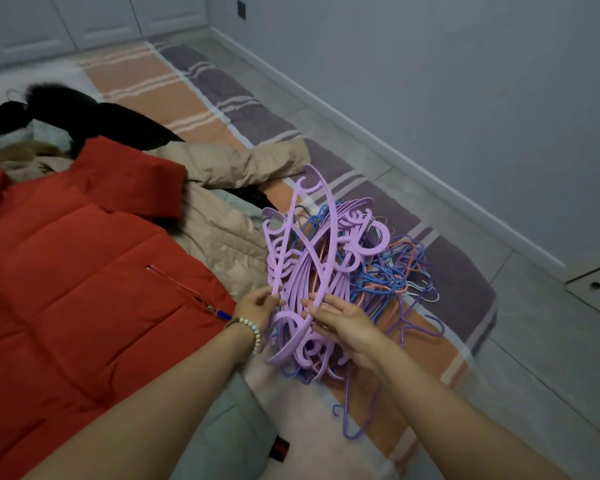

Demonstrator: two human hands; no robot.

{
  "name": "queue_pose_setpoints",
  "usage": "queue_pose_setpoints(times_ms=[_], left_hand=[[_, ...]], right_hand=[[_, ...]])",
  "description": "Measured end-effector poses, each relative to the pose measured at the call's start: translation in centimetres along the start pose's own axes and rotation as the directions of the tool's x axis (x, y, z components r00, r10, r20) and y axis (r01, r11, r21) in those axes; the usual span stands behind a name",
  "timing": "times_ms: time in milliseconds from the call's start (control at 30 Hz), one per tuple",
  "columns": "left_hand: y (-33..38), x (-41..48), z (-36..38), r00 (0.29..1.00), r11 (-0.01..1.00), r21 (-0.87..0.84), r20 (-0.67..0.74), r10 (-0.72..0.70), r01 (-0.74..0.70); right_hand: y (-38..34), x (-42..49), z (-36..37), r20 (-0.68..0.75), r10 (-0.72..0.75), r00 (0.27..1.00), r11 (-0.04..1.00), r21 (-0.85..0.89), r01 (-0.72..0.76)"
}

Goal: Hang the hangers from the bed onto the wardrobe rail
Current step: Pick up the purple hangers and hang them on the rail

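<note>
A tangled pile of hangers lies on the striped bedspread point(201, 98) near the bed's right edge. Broad lilac plastic hangers point(302, 271) form the left part of the pile. Thin blue, purple and orange wire hangers point(392, 275) spread to the right. My left hand point(257, 306), with a bead bracelet at the wrist, pinches the edge of a lilac hanger at the pile's left side. My right hand point(340, 320) grips another lilac hanger near the middle of the pile, thumb on top. No wardrobe rail is visible.
A red padded jacket point(77, 271) covers the left of the bed, with a beige coat point(222, 164) and a black fur-trimmed garment point(84, 112) behind it. Grey tiled floor point(534, 341) and a wall run along the right. White cabinet doors point(94, 19) stand at the far end.
</note>
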State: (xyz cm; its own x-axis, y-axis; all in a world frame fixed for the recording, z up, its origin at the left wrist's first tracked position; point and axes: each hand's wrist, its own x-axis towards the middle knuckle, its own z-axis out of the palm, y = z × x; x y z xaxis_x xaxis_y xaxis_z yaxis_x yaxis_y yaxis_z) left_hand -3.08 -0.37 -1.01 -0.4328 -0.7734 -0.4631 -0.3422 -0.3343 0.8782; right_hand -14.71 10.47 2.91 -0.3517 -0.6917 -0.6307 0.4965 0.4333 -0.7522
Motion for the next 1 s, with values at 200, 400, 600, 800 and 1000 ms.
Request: queue_pose_setpoints(times_ms=[200, 400, 600, 800, 1000], left_hand=[[11.2, -3.3, 2.7, 0.983, 0.998, 0.026, 0.174, 0.052, -0.057], [22.7, -9.6, 6.9, 0.882, 0.987, 0.095, 0.466, 0.068, -0.126], [31.6, -20.7, 13.3, 0.672, 0.892, 0.070, 0.684, 0.283, -0.447], [38.8, -34.0, 22.2, 0.344, 0.730, -0.125, 0.820, 0.457, -0.672], [44.2, -50.1, 29.1, 0.046, 0.574, -0.321, 0.845, 0.533, -0.753]], right_hand=[[-6.2, -6.3, -1.0, 0.038, -0.166, 0.985, 0.983, -0.073, 0.169], [-14.8, -15.8, -3.9, -0.179, -0.443, 0.878, 0.896, -0.063, 0.439], [-21.6, -28.3, -9.6, -0.418, -0.622, 0.662, 0.762, -0.129, 0.635], [-24.3, -44.7, -15.9, -0.584, -0.730, 0.355, 0.608, -0.319, 0.727], [-24.8, -63.0, -19.3, -0.636, -0.770, 0.041, 0.474, -0.529, 0.704]])
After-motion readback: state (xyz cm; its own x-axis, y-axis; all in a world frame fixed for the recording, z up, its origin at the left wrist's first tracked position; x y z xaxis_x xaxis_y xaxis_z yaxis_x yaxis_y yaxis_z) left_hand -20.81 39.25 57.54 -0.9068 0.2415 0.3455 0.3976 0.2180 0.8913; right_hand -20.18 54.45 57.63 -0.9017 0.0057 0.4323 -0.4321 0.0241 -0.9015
